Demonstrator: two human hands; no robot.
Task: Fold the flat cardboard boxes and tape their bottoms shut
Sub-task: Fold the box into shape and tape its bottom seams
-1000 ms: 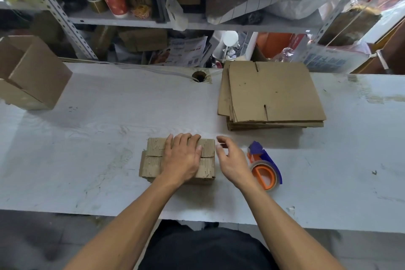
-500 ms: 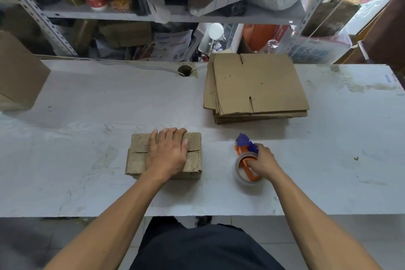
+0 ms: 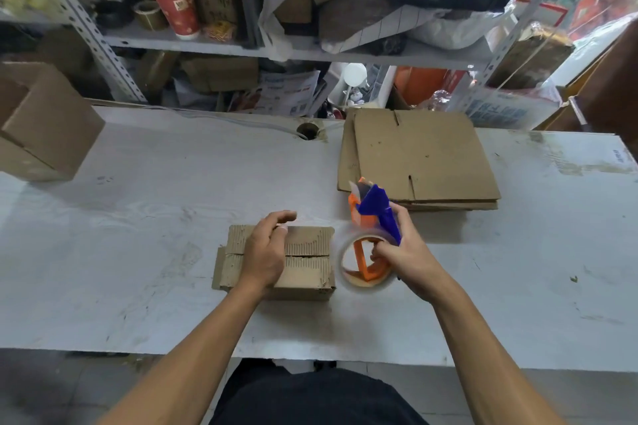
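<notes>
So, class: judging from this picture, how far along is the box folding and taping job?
Done: one small box is folded, flaps closed with the seam bare.
In hand: the left hand rests on it; the right hand grips the tape dispenser.
Left: taping that seam, then the stack of flat boxes.

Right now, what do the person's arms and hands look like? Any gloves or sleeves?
No gloves: the left hand and the right hand are both bare. No sleeves show either; both forearms are uncovered right down to the bottom edge of the picture. I see no watch, rings or bands. Below the arms there is dark black clothing.
</notes>
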